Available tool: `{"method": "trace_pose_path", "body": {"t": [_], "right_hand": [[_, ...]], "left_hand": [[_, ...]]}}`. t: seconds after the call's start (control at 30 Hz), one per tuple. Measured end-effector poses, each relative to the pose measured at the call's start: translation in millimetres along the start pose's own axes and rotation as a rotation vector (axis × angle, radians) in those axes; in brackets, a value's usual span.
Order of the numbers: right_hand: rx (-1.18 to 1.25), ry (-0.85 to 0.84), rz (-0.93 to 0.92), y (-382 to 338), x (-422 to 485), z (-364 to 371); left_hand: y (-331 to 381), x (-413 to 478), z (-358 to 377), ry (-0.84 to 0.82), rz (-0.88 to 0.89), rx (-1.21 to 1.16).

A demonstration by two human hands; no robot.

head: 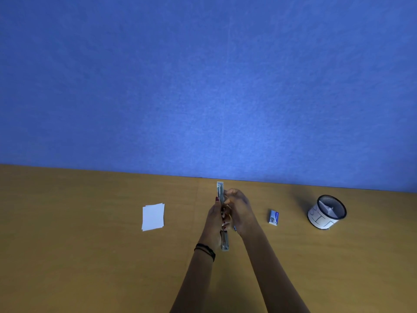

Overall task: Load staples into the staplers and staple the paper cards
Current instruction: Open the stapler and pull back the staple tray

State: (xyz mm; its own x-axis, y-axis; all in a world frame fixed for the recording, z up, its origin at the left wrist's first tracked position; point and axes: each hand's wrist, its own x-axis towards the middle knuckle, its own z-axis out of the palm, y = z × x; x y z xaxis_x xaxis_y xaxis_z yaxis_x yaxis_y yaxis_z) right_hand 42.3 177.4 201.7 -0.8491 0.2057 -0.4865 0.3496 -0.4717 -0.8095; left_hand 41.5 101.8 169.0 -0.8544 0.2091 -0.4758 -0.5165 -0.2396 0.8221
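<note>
A metal stapler [220, 190] is swung fully open into one long strip that runs away from me at the table's middle. My left hand [216, 216] grips its middle from the left. My right hand [239, 208] closes on the same part from the right, fingertips at the upper rail. The stapler's near end [225, 242] shows below my hands. Whether staples lie in the rail is hidden. A small stack of white paper cards [153, 216] lies to the left. A small blue staple box [274, 217] lies to the right.
A black mesh cup [327, 213] with a white paper label stands at the far right and holds something white. The wooden table [90, 256] ends at a blue wall [203, 86] just behind the stapler.
</note>
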Motion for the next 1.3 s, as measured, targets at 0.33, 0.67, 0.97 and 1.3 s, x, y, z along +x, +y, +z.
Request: {"method": "trace_pose_path", "body": {"t": [0.33,0.67,0.97,1.3], "right_hand": [[-0.452,-0.087,-0.406,17,-8,-2],[-0.867,-0.213,-0.824,27,-4,-20],[-0.634,0.057,-0.508,36,9,-14],[0.041,0.161,0.174,65,25,-35]], "left_hand": [[16,1,-5,0.077,-0.023,-0.096],[11,3,-17,0.103,-0.097,-0.113],[2,13,-12,0.181,-0.068,0.034],[-20,21,-13,0.090,-0.016,0.948]]}}
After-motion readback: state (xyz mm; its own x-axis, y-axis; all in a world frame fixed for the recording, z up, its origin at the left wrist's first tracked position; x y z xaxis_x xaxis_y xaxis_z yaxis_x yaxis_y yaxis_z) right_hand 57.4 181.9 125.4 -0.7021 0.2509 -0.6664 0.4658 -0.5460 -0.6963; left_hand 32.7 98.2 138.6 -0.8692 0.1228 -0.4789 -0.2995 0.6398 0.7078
